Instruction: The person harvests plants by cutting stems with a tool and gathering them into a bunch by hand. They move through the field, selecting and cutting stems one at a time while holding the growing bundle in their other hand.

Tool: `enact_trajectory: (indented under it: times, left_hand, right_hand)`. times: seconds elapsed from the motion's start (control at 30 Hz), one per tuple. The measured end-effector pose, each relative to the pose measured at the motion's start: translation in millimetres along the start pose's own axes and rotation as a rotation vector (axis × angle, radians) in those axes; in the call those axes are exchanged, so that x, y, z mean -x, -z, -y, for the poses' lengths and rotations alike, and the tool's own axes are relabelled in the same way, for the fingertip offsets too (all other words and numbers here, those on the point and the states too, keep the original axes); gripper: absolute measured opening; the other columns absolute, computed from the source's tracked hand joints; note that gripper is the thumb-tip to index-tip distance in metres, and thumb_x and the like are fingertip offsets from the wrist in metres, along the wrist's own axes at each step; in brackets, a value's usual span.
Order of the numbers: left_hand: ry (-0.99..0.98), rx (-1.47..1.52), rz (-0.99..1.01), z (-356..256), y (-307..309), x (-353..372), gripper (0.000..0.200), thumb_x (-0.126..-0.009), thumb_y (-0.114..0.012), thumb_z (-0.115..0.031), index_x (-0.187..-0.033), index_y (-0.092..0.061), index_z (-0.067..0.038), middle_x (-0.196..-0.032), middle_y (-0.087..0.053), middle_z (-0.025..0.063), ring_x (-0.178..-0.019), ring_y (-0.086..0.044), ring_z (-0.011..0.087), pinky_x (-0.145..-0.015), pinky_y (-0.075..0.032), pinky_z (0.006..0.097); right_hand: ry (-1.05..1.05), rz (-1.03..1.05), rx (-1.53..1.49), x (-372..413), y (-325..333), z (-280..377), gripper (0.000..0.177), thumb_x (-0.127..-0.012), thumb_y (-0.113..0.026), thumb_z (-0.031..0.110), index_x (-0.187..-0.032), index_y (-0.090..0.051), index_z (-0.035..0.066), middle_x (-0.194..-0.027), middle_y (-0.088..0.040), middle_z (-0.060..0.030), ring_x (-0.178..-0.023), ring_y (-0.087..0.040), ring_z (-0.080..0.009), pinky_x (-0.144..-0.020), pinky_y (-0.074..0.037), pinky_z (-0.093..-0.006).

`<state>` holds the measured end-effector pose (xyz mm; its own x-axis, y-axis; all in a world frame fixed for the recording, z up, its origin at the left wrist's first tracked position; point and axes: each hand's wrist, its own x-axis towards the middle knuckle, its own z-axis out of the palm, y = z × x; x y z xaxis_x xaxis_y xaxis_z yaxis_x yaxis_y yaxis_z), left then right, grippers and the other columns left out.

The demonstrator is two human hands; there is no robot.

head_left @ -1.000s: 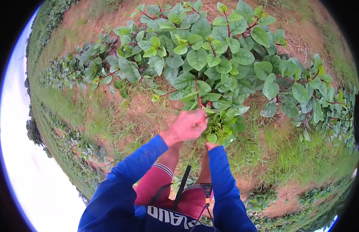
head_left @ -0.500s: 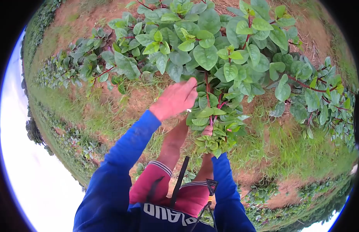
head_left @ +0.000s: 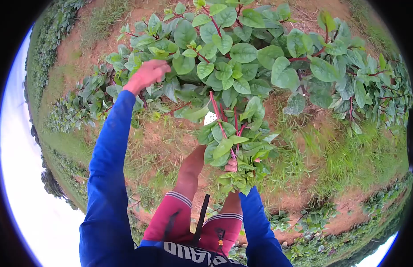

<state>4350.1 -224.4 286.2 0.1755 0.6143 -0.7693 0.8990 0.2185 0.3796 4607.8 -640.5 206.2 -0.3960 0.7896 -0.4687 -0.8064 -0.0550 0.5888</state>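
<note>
My right hand [head_left: 231, 166] is closed around a bunch of Malabar spinach [head_left: 235, 142], its red stems pointing up and away from me. Leaves cover most of that hand. Over on the left, my left hand [head_left: 148, 75] is raised beside the leaves of a large spinach plant [head_left: 244, 53]. Its fingers look curled and slightly smeared; whatever may be between them is hidden. The growing plant spreads across the top of the head view, with broad green leaves and red stems.
Reddish soil [head_left: 164, 133] with grass [head_left: 349, 155] lies around my legs [head_left: 188, 173]. A white, holed shoe [head_left: 210, 118] shows behind the bunch. More leafy plants [head_left: 304, 218] grow at the lower right, and others stand along the left side.
My left hand has moved left and up, away from the middle stems near the bunch. My right hand still grips the bunch, a little lower in view.
</note>
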Motion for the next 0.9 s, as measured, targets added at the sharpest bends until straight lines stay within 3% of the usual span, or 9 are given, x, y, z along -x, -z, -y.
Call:
enact_trajectory:
  times: [0.1,0.17,0.3,0.43,0.5,0.57,0.7,0.8,0.9]
  left_hand:
    - [-0.104,0.665,-0.139,-66,46,-17,0.049,-0.094,-0.052,-0.049,-0.115,-0.062,-0.006,-0.066,-0.053,-0.0004,-0.043,-0.037,0.0054,-0.036,-0.030,0.0203]
    - [-0.128,0.913,0.013,-122,52,-44,0.050,-0.094,-0.054,-0.052,-0.116,-0.062,-0.007,-0.066,-0.055,-0.0004,-0.042,-0.038,0.0049,-0.036,-0.030,0.0196]
    - [-0.157,0.909,0.314,-185,4,-60,0.046,-0.095,-0.054,-0.047,-0.106,-0.062,-0.003,-0.064,-0.057,0.0007,-0.040,-0.037,0.0037,-0.034,-0.029,0.0198]
    - [-0.294,0.734,0.209,-185,-103,40,0.026,-0.093,-0.060,-0.029,-0.085,-0.065,-0.006,-0.062,-0.058,-0.0029,-0.044,-0.044,0.0050,-0.038,-0.032,0.0224]
    - [-0.580,0.200,-0.035,-167,-168,81,0.021,-0.089,-0.062,-0.022,-0.079,-0.062,-0.004,-0.063,-0.059,0.0110,-0.057,-0.061,0.0202,-0.053,-0.045,0.0372]
    - [-0.543,0.177,-0.011,-146,-218,111,0.016,-0.088,-0.062,-0.019,-0.088,-0.062,-0.003,-0.075,-0.063,0.0182,-0.067,-0.065,0.0348,-0.059,-0.050,0.0412]
    - [-0.451,0.271,-0.216,-123,-261,155,0.019,-0.089,-0.063,-0.019,-0.100,-0.064,-0.003,-0.087,-0.067,0.0187,-0.071,-0.067,0.0354,-0.064,-0.053,0.0435]
    - [-0.382,0.234,-0.161,-111,-265,182,0.028,-0.090,-0.062,-0.019,-0.115,-0.062,-0.005,-0.098,-0.068,0.0189,-0.074,-0.068,0.0357,-0.068,-0.055,0.0444]
    - [-0.446,0.246,0.148,-106,-252,188,0.033,-0.093,-0.058,-0.018,-0.124,-0.056,-0.005,-0.095,-0.068,0.0184,-0.068,-0.065,0.0331,-0.063,-0.053,0.0402]
  right_hand:
    - [0.090,0.035,-0.015,28,-40,-10,0.066,-0.085,-0.060,0.046,-0.138,-0.050,0.009,-0.117,-0.057,-0.0114,-0.091,-0.053,-0.0276,-0.075,-0.044,-0.0392]
    - [0.141,0.032,-0.008,35,-53,-9,0.065,-0.086,-0.060,0.047,-0.138,-0.050,0.010,-0.117,-0.057,-0.0112,-0.091,-0.053,-0.0273,-0.076,-0.044,-0.0395]
    - [0.216,0.033,0.017,22,-70,12,0.062,-0.088,-0.058,0.047,-0.138,-0.050,0.010,-0.116,-0.056,-0.0109,-0.091,-0.052,-0.0267,-0.076,-0.044,-0.0400]
    - [0.226,0.067,0.051,-30,-81,37,0.060,-0.090,-0.057,0.047,-0.138,-0.050,0.011,-0.115,-0.055,-0.0105,-0.091,-0.051,-0.0262,-0.077,-0.044,-0.0406]
    - [0.209,0.072,0.080,-55,-79,45,0.059,-0.091,-0.057,0.047,-0.138,-0.050,0.012,-0.114,-0.055,-0.0103,-0.091,-0.051,-0.0259,-0.078,-0.044,-0.0408]
    - [0.181,0.057,0.114,-72,-75,48,0.058,-0.092,-0.056,0.047,-0.138,-0.050,0.012,-0.113,-0.054,-0.0101,-0.092,-0.050,-0.0256,-0.078,-0.044,-0.0411]
    - [0.119,0.034,0.160,-79,-52,58,0.056,-0.094,-0.055,0.048,-0.138,-0.050,0.013,-0.112,-0.053,-0.0098,-0.092,-0.050,-0.0251,-0.079,-0.045,-0.0416]
    - [0.004,0.069,0.126,-57,-29,70,0.054,-0.096,-0.054,0.048,-0.138,-0.050,0.013,-0.111,-0.053,-0.0095,-0.092,-0.049,-0.0247,-0.080,-0.045,-0.0420]
    - [-0.081,0.105,0.109,-33,-9,86,0.053,-0.097,-0.053,0.048,-0.138,-0.050,0.014,-0.111,-0.052,-0.0092,-0.092,-0.049,-0.0243,-0.080,-0.045,-0.0425]
